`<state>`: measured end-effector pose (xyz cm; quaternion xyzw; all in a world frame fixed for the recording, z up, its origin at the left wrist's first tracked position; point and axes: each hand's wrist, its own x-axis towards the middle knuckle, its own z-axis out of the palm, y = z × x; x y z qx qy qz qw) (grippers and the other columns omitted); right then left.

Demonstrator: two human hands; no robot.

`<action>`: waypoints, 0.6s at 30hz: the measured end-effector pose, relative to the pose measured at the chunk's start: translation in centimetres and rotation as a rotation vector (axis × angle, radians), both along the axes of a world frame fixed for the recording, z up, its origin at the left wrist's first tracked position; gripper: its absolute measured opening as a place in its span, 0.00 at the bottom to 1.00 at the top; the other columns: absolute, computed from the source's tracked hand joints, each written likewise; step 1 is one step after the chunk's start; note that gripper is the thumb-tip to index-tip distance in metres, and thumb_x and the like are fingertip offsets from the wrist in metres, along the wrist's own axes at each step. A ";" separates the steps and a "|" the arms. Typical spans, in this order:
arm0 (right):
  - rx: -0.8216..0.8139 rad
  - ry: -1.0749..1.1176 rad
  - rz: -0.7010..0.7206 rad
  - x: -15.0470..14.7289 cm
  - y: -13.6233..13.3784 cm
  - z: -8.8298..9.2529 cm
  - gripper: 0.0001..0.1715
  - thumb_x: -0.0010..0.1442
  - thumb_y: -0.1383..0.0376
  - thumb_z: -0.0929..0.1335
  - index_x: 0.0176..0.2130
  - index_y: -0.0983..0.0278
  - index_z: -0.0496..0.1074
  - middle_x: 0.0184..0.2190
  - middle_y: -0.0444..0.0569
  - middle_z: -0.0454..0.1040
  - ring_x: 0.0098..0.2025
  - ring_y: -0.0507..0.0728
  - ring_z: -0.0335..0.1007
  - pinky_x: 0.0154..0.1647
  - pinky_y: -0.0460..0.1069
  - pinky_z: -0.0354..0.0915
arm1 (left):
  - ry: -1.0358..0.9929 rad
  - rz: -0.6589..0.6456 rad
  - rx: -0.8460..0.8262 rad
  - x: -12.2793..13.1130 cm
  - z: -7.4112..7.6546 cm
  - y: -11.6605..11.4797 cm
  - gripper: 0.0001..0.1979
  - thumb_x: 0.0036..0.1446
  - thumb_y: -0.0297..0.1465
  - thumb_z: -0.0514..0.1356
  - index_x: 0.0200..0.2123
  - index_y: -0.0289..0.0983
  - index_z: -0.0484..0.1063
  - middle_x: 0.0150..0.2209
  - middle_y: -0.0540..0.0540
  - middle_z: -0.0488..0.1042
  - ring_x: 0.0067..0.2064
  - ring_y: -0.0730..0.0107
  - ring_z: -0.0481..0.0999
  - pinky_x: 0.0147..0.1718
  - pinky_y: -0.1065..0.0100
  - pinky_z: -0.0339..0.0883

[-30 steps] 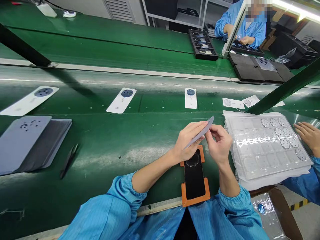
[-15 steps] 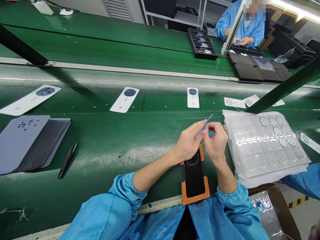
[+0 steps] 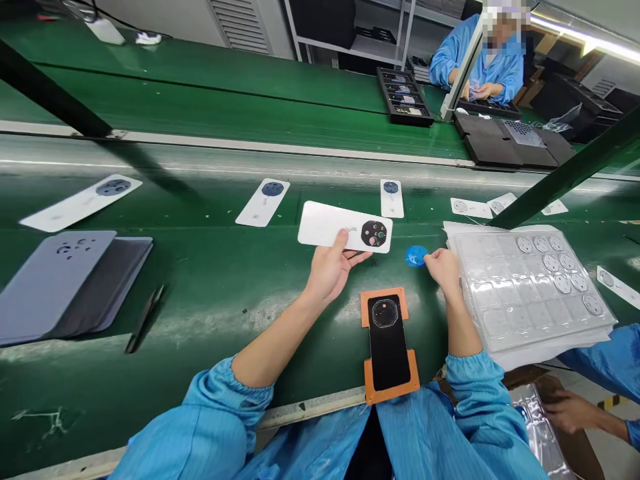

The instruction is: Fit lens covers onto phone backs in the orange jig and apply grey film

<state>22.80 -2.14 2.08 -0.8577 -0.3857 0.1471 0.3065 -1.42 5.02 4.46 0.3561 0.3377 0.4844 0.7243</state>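
My left hand (image 3: 331, 267) holds a white phone back cover (image 3: 344, 227) flat above the green belt, its dark round camera ring facing up at the right end. My right hand (image 3: 443, 267) pinches a small round blue film (image 3: 415, 255) just left of its fingers, apart from the cover. Below both hands an orange jig (image 3: 389, 345) with a black inset lies near the table's front edge.
A clear blister tray (image 3: 530, 289) of round lens parts lies at the right. White covers (image 3: 263, 201) lie along the belt (image 3: 200, 180). Grey sheets (image 3: 65, 283) and black tweezers (image 3: 145, 317) lie at left. Another person's hand (image 3: 567, 411) is lower right; a co-worker (image 3: 483, 63) sits far back.
The cover has turned from edge-on to flat and moved left with my left hand. The blue film has come off in my right hand, which moved right. The belt's covers shifted.
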 end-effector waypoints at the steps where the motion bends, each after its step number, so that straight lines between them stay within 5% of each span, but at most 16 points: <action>1: -0.019 -0.015 0.008 -0.2 -0.6 0.0 0.12 0.51 0.66 0.68 0.19 0.60 0.65 0.19 0.48 0.72 0.29 0.60 0.72 0.34 0.51 0.63 | 0.008 -0.010 -0.012 -0.4 0.1 -0.2 0.20 0.63 0.43 0.64 0.53 0.37 0.72 0.60 0.38 0.74 0.52 0.57 0.81 0.50 0.51 0.79; 5: 0.015 -0.087 0.067 1.3 -5.2 1.6 0.12 0.60 0.57 0.67 0.28 0.59 0.70 0.21 0.44 0.73 0.28 0.58 0.72 0.35 0.51 0.62 | 0.024 0.008 -0.061 -1.6 0.2 -1.3 0.16 0.60 0.40 0.67 0.48 0.39 0.75 0.57 0.43 0.77 0.53 0.55 0.80 0.48 0.50 0.80; 7: 0.047 -0.171 0.025 4.8 -7.6 3.2 0.13 0.63 0.54 0.65 0.35 0.60 0.73 0.25 0.44 0.76 0.30 0.58 0.73 0.38 0.51 0.63 | 0.051 0.030 -0.061 -2.1 0.2 -1.8 0.15 0.60 0.40 0.67 0.48 0.42 0.76 0.55 0.46 0.78 0.55 0.54 0.79 0.47 0.51 0.81; 10: -0.041 -0.311 -0.222 12.7 -9.7 5.5 0.11 0.61 0.59 0.66 0.37 0.62 0.75 0.33 0.50 0.78 0.37 0.59 0.73 0.44 0.52 0.62 | 0.115 0.009 -0.034 -2.4 0.2 -2.3 0.13 0.61 0.42 0.66 0.47 0.45 0.77 0.54 0.50 0.79 0.55 0.54 0.79 0.43 0.55 0.83; 14: -0.105 -0.282 -0.287 21.7 -9.2 6.4 0.12 0.55 0.64 0.69 0.39 0.68 0.77 0.37 0.57 0.77 0.41 0.61 0.69 0.47 0.55 0.61 | 0.149 -0.052 -0.013 -2.3 -0.1 -3.0 0.15 0.60 0.44 0.66 0.47 0.44 0.78 0.53 0.49 0.79 0.52 0.54 0.80 0.40 0.56 0.84; 18: -0.113 -0.197 -0.189 24.8 -6.6 5.8 0.13 0.49 0.64 0.73 0.37 0.67 0.77 0.33 0.52 0.73 0.39 0.59 0.67 0.45 0.54 0.62 | 0.147 -0.057 -0.011 -1.9 -0.2 -3.5 0.18 0.59 0.44 0.68 0.48 0.42 0.77 0.51 0.47 0.80 0.50 0.52 0.81 0.37 0.57 0.84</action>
